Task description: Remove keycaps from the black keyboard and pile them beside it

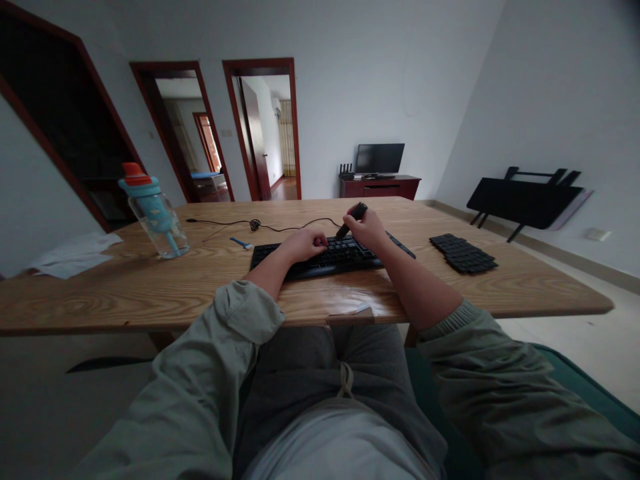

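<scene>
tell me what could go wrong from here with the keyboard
The right hand holds a black tool at the keyboard; a slip might scratch or damage it. The black keys grouped to the right look loose, so a careless sweep of the right arm could scatter them. The cord lies in a tangle behind the keyboard and might snag if that gets shifted.

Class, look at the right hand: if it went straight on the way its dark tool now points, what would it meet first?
Most likely the black keyboard: the right hand holds the dark tool slanting down toward it. Whether the tip already touches is hard to tell.
</scene>
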{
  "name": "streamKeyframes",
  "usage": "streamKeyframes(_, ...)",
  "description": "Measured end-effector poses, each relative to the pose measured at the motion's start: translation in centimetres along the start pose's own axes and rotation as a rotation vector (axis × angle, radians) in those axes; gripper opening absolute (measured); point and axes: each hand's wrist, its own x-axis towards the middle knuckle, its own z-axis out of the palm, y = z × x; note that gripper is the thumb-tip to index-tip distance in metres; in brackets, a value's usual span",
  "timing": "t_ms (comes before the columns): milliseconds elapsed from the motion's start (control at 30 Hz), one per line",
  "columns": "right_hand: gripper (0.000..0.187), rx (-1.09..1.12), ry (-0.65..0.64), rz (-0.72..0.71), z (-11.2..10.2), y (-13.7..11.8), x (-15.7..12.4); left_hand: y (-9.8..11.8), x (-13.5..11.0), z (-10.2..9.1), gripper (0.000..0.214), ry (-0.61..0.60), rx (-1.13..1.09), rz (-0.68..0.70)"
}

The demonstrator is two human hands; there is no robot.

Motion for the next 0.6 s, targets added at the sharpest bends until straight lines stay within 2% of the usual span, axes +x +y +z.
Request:
streamKeyframes(300,0.020,0.035,-0.025,-0.051,0.0,0.3,0.1,0.1,-0.1,0.0,0.018,0.043,-0.023,0.045)
streamKeyframes(600,0.020,0.129,-0.041,0.071,0.1,1.1,0.4,0.2,-0.2,0.1,0.018,-0.007,-0.029,0.030)
